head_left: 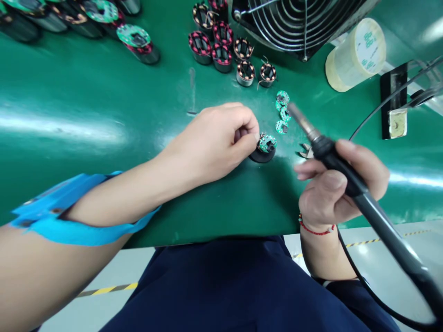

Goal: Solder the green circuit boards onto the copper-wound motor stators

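Note:
My left hand [218, 138] is curled, its thumb and fingertips pinched against a small black stator [263, 148] topped with a round green circuit board on the green bench [86, 124]. My right hand [341, 184] is wrapped round the black handle of a soldering iron [325, 150], whose metal tip points up and left, just right of the stator and above it. A black cable runs from the iron's handle down past my lap.
Loose green boards [283, 110] lie behind the stator. Several wound stators [221, 46] cluster at the back, more with boards at far left [136, 41]. A wire-guarded fan [297, 23], a tape roll [356, 53] and an iron stand [394, 103] sit at right.

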{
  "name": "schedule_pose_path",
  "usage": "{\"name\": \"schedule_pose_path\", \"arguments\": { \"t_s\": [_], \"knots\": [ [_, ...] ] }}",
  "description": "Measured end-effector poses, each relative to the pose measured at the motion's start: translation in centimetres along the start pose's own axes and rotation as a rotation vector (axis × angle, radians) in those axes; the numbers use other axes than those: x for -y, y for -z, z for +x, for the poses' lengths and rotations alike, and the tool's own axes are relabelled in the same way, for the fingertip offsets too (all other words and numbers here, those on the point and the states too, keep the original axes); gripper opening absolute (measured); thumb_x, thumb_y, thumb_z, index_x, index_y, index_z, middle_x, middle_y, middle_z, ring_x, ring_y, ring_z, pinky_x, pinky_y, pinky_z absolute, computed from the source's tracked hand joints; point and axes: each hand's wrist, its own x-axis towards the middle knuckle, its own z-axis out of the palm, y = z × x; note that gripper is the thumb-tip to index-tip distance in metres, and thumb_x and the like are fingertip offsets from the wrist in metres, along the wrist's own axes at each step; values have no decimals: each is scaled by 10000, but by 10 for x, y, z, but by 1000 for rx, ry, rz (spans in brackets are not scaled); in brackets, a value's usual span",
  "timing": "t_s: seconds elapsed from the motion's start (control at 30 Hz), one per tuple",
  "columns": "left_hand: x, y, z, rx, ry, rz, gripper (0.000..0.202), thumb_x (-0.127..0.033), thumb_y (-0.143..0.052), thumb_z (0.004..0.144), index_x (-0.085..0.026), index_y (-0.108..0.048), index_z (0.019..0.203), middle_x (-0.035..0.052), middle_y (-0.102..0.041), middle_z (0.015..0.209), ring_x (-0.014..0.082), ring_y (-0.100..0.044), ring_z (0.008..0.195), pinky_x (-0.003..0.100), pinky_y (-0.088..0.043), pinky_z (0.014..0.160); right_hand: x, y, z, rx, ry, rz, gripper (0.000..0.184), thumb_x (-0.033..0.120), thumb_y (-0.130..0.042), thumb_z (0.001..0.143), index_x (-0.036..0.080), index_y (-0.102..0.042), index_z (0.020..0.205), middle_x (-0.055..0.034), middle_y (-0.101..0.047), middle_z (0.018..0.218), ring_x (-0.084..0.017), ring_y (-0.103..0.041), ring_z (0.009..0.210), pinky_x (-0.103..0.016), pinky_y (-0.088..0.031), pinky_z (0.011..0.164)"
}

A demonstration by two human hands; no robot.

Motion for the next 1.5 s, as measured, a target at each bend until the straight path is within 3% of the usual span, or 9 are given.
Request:
{"name": "schedule_pose_path", "arguments": {
  "t_s": [0.1,0.27,0.5,0.63,0.77,0.93,1.03,1.33,1.5],
  "knots": [
    [-1,-1,0,7,14,4,132,-192,-543,918,-224,-602,804,9,-633,811,187,-596,775,355,-489,784,3,-12,9,-99,1,-20,332,444,-551,1151,444,-609,1478,-20,-758,1311,-195,-857,879,-313,-700,614],
    [2,-3,1,13,4,-3,112,-185,-550,898,-222,-610,811,16,-650,834,188,-603,774,359,-489,779,-8,-20,8,178,50,-163,449,277,-665,1067,388,-550,1487,-36,-783,1256,-274,-792,1103,-513,-704,985],
    [14,4,0,68,-67,-98,61,-223,-591,935,-226,-638,897,25,-690,924,180,-612,769,344,-528,752,-13,-28,7,207,47,-170,476,248,-658,1044,379,-525,1481,-37,-738,1254,-263,-752,1072,-504,-670,1014],
    [14,-2,-3,132,-132,-28,313,-229,-696,874,-214,-670,1186,89,-680,1191,247,-663,991,399,-572,893,-11,-22,11,199,75,-71,498,210,-654,1038,376,-512,1486,-26,-740,1261,-244,-764,1107,-469,-680,1004],
    [12,-13,0,140,-199,124,232,-253,-627,953,-208,-709,1166,110,-670,1194,323,-640,1174,471,-532,1014,-13,-13,10,206,58,-36,489,218,-699,1015,371,-547,1454,-22,-738,1259,-234,-777,1144,-442,-699,1018],
    [18,-9,10,133,-249,38,99,-265,-624,921,-211,-655,998,66,-667,1024,246,-645,954,362,-499,848,-17,-15,2,187,-83,96,481,159,-691,1018,360,-524,1423,-21,-749,1247,-183,-816,1101,-330,-713,934],
    [21,-5,14,141,-255,51,52,-275,-623,896,-233,-594,889,36,-642,913,217,-601,823,338,-459,758,-18,-19,-2,166,-144,196,457,163,-703,1025,348,-513,1397,-39,-748,1270,-193,-827,1144,-331,-714,952],
    [23,5,13,184,-265,68,182,-396,-625,964,-230,-621,889,41,-691,900,214,-630,817,315,-462,746,-21,-24,-4,138,-135,272,389,274,-727,1055,347,-522,1378,-51,-754,1262,-190,-839,1123,-300,-738,889],
    [17,8,10,121,-184,-160,186,-392,-725,902,-233,-631,877,-11,-641,804,173,-587,740,289,-460,689,-15,-28,-3,53,-127,302,371,301,-720,1063,349,-532,1379,-40,-766,1243,-158,-844,985,-257,-736,786]
  ]
}}
